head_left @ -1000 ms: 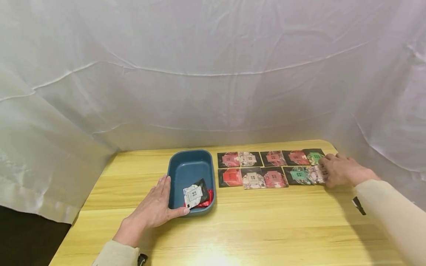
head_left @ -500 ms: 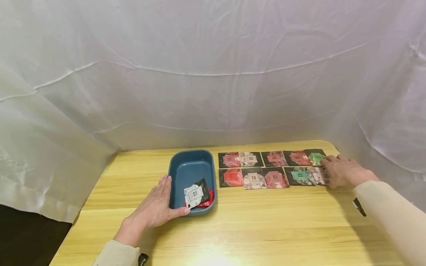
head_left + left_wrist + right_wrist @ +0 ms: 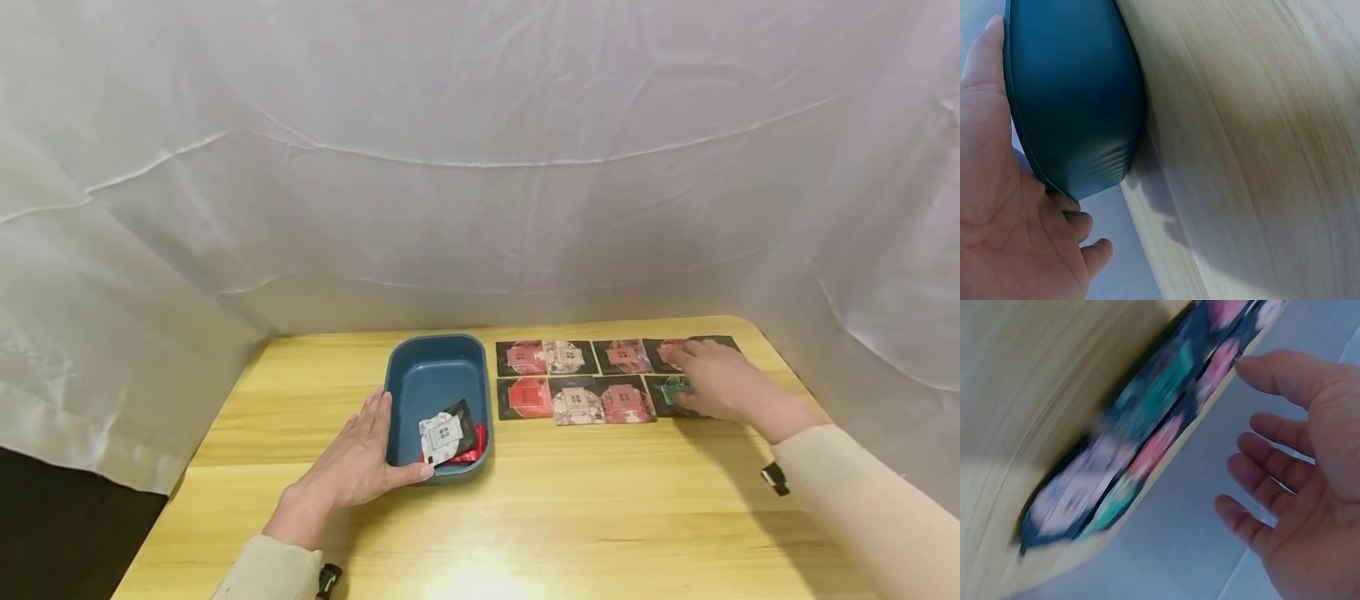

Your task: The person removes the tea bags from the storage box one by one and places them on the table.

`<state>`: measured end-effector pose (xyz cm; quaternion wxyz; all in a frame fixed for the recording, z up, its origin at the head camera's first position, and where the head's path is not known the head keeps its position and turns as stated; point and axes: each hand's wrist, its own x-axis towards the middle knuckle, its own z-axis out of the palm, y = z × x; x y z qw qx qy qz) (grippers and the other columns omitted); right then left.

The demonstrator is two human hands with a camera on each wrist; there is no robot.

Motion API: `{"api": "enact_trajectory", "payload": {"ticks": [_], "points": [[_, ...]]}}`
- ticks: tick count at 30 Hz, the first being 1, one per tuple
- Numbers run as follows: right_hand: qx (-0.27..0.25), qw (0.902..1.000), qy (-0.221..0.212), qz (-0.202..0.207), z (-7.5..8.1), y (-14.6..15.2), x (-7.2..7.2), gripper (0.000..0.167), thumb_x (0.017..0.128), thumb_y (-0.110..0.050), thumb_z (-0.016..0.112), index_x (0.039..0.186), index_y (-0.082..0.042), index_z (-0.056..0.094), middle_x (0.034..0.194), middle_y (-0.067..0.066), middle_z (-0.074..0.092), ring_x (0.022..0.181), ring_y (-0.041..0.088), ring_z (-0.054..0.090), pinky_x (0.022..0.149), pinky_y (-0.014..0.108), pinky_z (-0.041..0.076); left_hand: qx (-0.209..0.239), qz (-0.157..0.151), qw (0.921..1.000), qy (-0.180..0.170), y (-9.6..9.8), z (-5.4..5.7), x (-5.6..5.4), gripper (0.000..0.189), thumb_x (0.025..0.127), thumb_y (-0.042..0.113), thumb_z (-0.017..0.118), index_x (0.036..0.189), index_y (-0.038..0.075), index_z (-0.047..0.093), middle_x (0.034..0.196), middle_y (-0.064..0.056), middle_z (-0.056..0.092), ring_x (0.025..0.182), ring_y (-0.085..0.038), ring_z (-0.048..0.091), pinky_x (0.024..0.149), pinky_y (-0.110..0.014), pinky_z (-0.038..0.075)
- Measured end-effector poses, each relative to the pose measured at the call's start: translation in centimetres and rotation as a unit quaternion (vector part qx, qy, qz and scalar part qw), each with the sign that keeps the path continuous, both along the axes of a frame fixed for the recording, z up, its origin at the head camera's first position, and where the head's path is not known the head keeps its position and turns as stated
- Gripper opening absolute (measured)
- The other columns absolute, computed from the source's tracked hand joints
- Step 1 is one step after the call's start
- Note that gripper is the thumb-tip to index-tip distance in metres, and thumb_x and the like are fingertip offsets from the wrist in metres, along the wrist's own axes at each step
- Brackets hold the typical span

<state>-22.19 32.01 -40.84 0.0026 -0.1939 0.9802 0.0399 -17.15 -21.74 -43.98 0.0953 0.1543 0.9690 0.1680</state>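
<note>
My left hand (image 3: pixel 347 460) rests along the near left corner of a blue plastic bin (image 3: pixel 427 387), fingers extended at its side and thumb on the near rim. Inside the bin lie a white-and-black square sachet (image 3: pixel 444 435) and, partly under it, a red sachet (image 3: pixel 476 450). My right hand (image 3: pixel 729 385) hovers over the right end of two rows of flat sachets, fingers loosely bent and holding nothing in the right wrist view. It partly hides a green-labelled sachet (image 3: pixel 672 392) and its neighbours. A red-labelled sachet (image 3: pixel 527 397) sits at the left end of the near row.
Both sachet rows lie near the back edge of the light wooden table (image 3: pixel 570 517), right of the bin. A pale cloth curtain (image 3: pixel 480 208) hangs behind and at both sides.
My right hand has come off the rightmost sachets and moved left above the rows. The left hand stays at the bin, and the view has shifted slightly.
</note>
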Motion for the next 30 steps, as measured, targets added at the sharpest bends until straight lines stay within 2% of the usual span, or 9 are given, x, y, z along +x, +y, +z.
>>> {"api": "enact_trajectory", "payload": {"ticks": [4,10,13,16,20,24,30], "points": [[-0.019,0.9982,0.046,0.035,-0.1,-4.3,-0.3,0.057,0.091,-0.033,0.081,0.133,0.003,0.067,0.13,0.026,0.067,0.122,0.049,0.062,0.103,0.068,0.05,0.002,0.001,1.0,0.0,0.0,0.0,0.0,0.142,0.079,0.091,0.062,0.166,-0.007,0.007,0.175,-0.026,0.008,0.163,-0.041,0.011,0.132,-0.058,0.018],[-0.069,0.9879,0.086,0.11,0.8,-11.2,-0.6,0.032,0.09,-0.028,0.082,0.113,-0.006,0.074,0.106,0.009,0.072,0.103,0.033,0.068,0.095,0.057,0.056,0.006,0.002,1.0,0.004,0.1,0.1,0.0,0.14,0.08,0.088,0.064,0.166,-0.007,0.007,0.175,-0.027,0.01,0.163,-0.041,0.012,0.132,-0.058,0.019],[-0.081,0.9826,0.089,0.142,1.4,-14.6,-0.7,0.031,0.091,-0.029,0.081,0.113,-0.008,0.074,0.107,0.007,0.072,0.105,0.03,0.068,0.1,0.054,0.056,0.008,0.004,0.9999,0.006,0.2,0.1,0.1,0.139,0.081,0.085,0.066,0.166,-0.008,0.008,0.175,-0.027,0.01,0.163,-0.041,0.012,0.132,-0.057,0.019],[-0.079,0.9788,0.091,0.166,1.7,-18.0,-1.0,0.036,0.093,-0.032,0.079,0.119,-0.007,0.073,0.117,0.009,0.072,0.114,0.032,0.067,0.106,0.054,0.054,0.005,0.007,0.9999,0.007,0.2,0.1,0.2,0.139,0.081,0.085,0.066,0.166,-0.007,0.008,0.175,-0.026,0.01,0.163,-0.04,0.011,0.132,-0.057,0.019],[-0.074,0.9745,0.078,0.197,1.5,-22.5,-1.0,0.043,0.093,-0.036,0.079,0.124,-0.006,0.072,0.125,0.01,0.071,0.121,0.031,0.065,0.111,0.051,0.052,0.008,0.008,0.9999,0.007,0.1,0.0,0.2,0.14,0.08,0.087,0.065,0.166,-0.008,0.008,0.175,-0.027,0.011,0.163,-0.04,0.012,0.132,-0.057,0.019],[-0.054,0.975,0.029,0.213,1.0,-26.3,-0.8,0.056,0.093,-0.043,0.08,0.134,-0.007,0.068,0.138,0.01,0.067,0.131,0.029,0.061,0.117,0.048,0.048,0.015,0.008,0.9998,0.006,0.2,-0.1,0.2,0.139,0.081,0.087,0.065,0.166,-0.008,0.008,0.175,-0.027,0.01,0.164,-0.039,0.011,0.132,-0.057,0.019],[-0.005,0.9738,-0.036,0.224,-0.4,-29.5,-0.8,0.071,0.088,-0.047,0.084,0.143,-0.008,0.062,0.149,0.008,0.062,0.142,0.027,0.054,0.127,0.044,0.036,0.014,0.003,0.9999,0.006,0.2,-0.2,0.3,0.139,0.082,0.087,0.063,0.165,-0.009,0.007,0.174,-0.027,0.009,0.164,-0.039,0.01,0.132,-0.057,0.019]]}}
